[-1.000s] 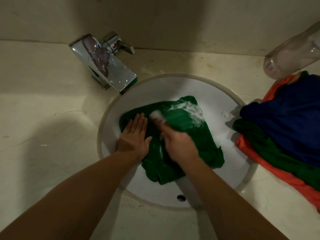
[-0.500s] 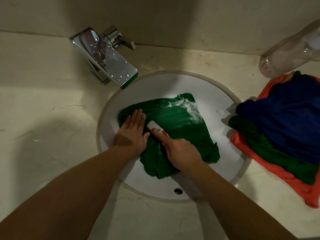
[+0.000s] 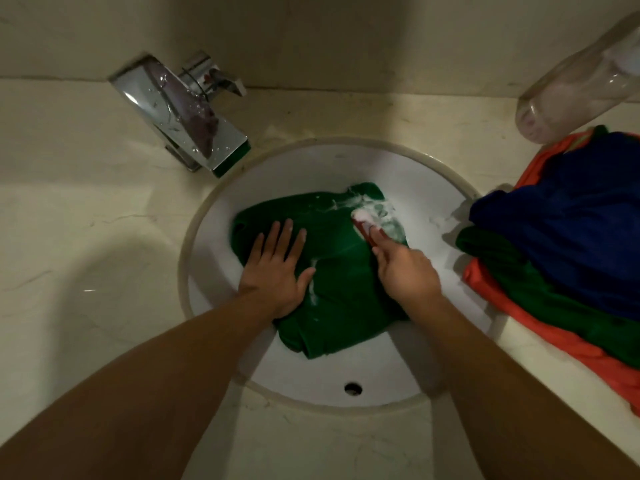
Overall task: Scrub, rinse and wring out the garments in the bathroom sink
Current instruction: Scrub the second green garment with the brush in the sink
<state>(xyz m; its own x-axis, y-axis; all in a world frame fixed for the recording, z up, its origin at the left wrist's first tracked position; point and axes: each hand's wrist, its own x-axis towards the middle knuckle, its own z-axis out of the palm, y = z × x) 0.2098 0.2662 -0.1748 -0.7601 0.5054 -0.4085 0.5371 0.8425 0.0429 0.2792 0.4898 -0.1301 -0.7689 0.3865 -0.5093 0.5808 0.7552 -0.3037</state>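
Clearly the flat left hand [image 3: 277,268] pinned the green garment [image 3: 339,306]. The right hand [image 3: 405,268] gripped a brush [image 3: 362,221] at its far corner.

The garment [image 3: 339,306] lies in the sink [image 3: 311,168], faucet [image 3: 183,123] behind-left, clothes pile [image 3: 571,237] right.

Beige wall [image 3: 311,36], marble countertop [image 3: 86,220], dim light
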